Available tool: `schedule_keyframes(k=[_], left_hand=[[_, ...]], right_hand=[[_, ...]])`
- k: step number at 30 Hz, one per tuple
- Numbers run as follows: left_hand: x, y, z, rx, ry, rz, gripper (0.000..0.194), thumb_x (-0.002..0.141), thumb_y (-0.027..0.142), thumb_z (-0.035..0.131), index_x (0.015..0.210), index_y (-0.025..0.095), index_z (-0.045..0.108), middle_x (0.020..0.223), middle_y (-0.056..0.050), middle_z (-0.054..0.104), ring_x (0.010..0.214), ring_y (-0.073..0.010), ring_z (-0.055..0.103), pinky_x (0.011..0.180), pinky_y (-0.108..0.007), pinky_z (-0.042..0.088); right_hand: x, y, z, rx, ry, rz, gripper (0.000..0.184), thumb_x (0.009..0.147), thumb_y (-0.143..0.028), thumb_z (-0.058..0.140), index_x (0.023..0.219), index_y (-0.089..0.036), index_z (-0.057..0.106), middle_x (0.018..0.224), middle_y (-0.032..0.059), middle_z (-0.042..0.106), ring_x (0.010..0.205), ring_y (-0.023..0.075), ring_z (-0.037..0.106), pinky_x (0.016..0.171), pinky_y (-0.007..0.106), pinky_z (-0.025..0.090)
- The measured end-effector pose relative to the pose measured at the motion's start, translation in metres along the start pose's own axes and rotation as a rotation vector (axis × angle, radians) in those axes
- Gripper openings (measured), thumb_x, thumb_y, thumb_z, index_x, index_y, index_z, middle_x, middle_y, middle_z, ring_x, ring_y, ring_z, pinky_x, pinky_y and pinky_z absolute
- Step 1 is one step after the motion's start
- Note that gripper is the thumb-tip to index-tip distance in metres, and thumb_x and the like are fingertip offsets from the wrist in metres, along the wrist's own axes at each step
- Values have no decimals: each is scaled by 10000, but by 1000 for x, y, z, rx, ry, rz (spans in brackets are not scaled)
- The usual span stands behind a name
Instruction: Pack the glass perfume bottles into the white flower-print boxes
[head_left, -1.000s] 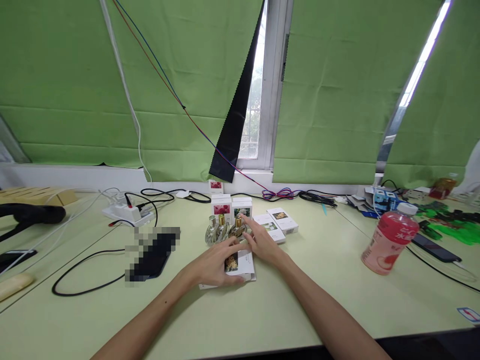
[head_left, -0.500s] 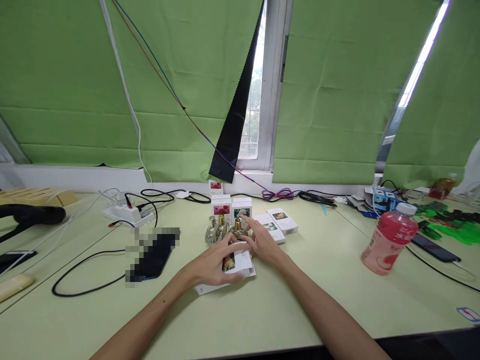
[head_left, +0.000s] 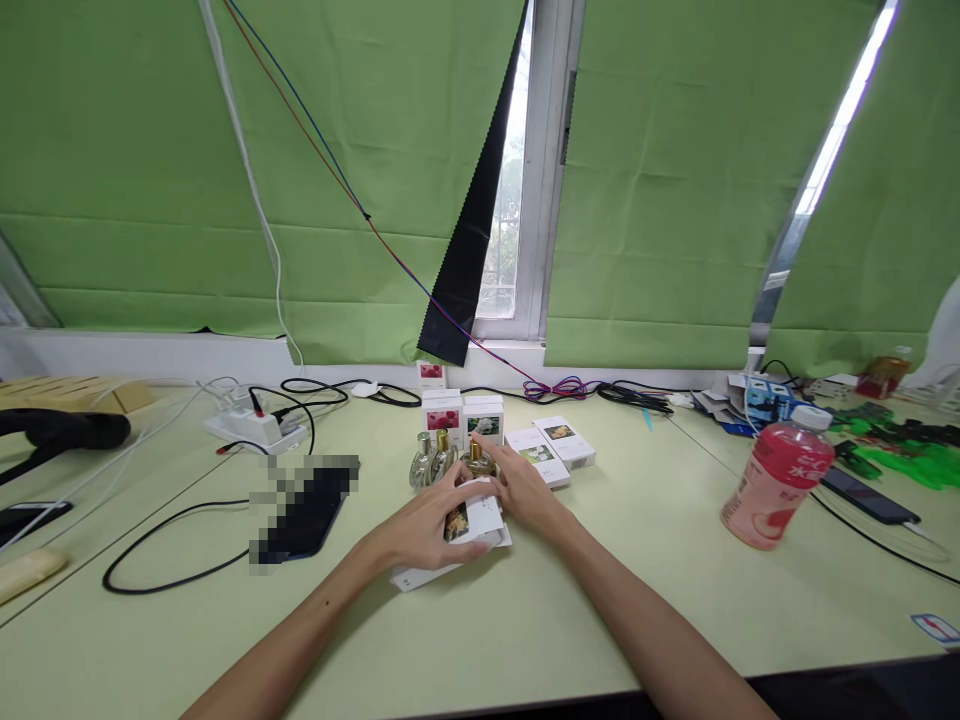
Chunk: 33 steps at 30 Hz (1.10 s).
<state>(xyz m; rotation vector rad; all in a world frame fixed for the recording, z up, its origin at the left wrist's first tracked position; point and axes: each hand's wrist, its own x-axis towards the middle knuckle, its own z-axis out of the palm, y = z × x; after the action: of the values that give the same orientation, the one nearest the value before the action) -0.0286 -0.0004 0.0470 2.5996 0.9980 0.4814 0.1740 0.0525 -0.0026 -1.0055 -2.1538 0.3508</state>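
My left hand is closed around a small white box with a yellow flower picture, tilted over another white box lying flat. Against the far end of the held box is my right hand, its fingers closed about a glass perfume bottle with a gold cap. The index finger rests at that cap; the fingertips lower down are partly hidden. Just left of it stand a second gold-capped bottle and a glass bottle with a paler cap.
Behind the bottles stand white boxes with red and white flower pictures. Two flat boxes lie to their right. A phone and cables are at left, a pink drink bottle at right.
My right index finger has shifted slightly left and down onto the gold cap. The left hand and the box it holds have hardly moved.
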Motion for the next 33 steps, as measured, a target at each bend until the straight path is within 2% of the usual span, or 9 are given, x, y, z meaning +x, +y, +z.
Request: schedule_keyframes(k=[6, 11, 17, 21, 26, 29, 33], left_hand=[[0, 1, 0, -14, 3, -10, 600, 827, 449, 649, 1387, 348, 459, 1119, -58, 474, 1030, -239, 551, 939, -370, 469], [0, 1, 1, -28, 23, -60, 607, 796, 468, 674, 1345, 318, 464, 1140, -61, 500, 948, -230, 577, 862, -357, 486], [0, 2, 2, -54, 53, -77, 625, 788, 442, 690, 1337, 306, 423, 1152, -56, 517, 995, -241, 559, 873, -363, 486], [1, 0, 3, -72, 69, -74, 588, 792, 434, 686, 1301, 293, 427, 1222, -56, 528, 1063, -249, 560, 908, -363, 483], [1, -7, 6, -55, 76, -112, 657, 771, 451, 699, 1317, 259, 388, 1322, -78, 517, 1167, -274, 542, 973, -375, 459], [1, -9, 8, -33, 76, -150, 662, 756, 477, 701, 1294, 242, 395, 1279, -81, 547, 1130, -280, 565, 937, -370, 467], [2, -7, 9, -11, 47, -177, 578, 743, 495, 697, 1179, 224, 432, 1114, -61, 594, 986, -262, 602, 825, -340, 468]], right_hand=[[0, -2, 0, -28, 10, 30, 733, 882, -92, 518, 1532, -345, 293, 987, 42, 597, 715, 170, 530, 735, 321, 477], [0, -8, -1, -74, 48, 50, 628, 927, -164, 519, 1514, -280, 329, 978, 67, 622, 806, 213, 573, 761, 339, 475], [-2, -17, -6, -165, 49, 153, 607, 934, -184, 529, 1501, -268, 327, 1130, 102, 625, 1018, 246, 603, 853, 324, 457], [-2, -17, -6, -204, 59, 185, 603, 926, -189, 539, 1485, -262, 323, 1134, 102, 634, 1039, 252, 611, 856, 313, 448], [-2, -17, -4, -254, 71, 220, 617, 906, -186, 558, 1468, -243, 310, 1112, 100, 649, 1013, 253, 627, 823, 302, 440], [-1, -18, -4, -270, 86, 240, 612, 902, -192, 571, 1457, -235, 316, 1113, 103, 654, 1022, 256, 632, 814, 298, 437], [0, -19, -2, -260, 114, 258, 557, 922, -224, 576, 1428, -237, 343, 1111, 101, 661, 1031, 254, 640, 810, 293, 437]])
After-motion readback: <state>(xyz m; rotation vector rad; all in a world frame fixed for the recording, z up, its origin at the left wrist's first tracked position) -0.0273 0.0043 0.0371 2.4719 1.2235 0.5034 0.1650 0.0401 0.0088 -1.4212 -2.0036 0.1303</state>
